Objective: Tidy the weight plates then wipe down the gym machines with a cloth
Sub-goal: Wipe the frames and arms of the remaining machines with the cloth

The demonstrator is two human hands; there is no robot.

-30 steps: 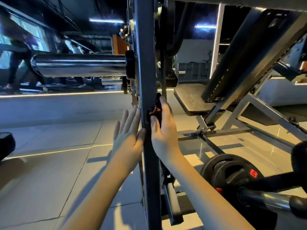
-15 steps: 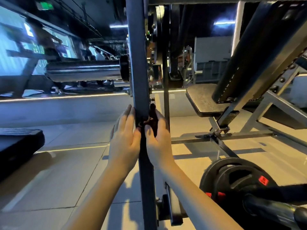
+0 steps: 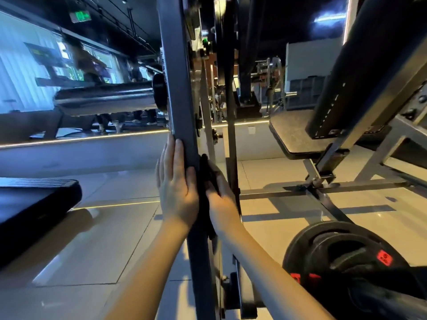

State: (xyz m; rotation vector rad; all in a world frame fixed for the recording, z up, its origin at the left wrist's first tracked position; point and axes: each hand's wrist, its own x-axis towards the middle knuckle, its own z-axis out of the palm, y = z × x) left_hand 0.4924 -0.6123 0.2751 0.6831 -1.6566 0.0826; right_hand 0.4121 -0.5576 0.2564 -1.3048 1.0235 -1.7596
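Note:
A grey upright post [image 3: 179, 88] of a gym machine runs through the middle of the view. My left hand [image 3: 176, 188] lies flat against its left face, fingers straight and pointing up. My right hand [image 3: 220, 199] presses a dark cloth [image 3: 205, 181] against the post's right side, fingers curled round the cloth. The cloth hangs down a little below my palm. A black weight plate [image 3: 342, 257] with red labels sits at the lower right on a sleeve.
A chrome bar sleeve [image 3: 104, 98] juts left from the post at head height. A padded bench seat [image 3: 298, 132] and its steel frame [image 3: 323, 195] stand on the right. A black pad [image 3: 30, 204] sits low on the left. Tiled floor [image 3: 104, 239] lies between.
Both hands have slid down the post with the cloth, and the left hand has closed in flat against the post. My view has dropped and shifted left.

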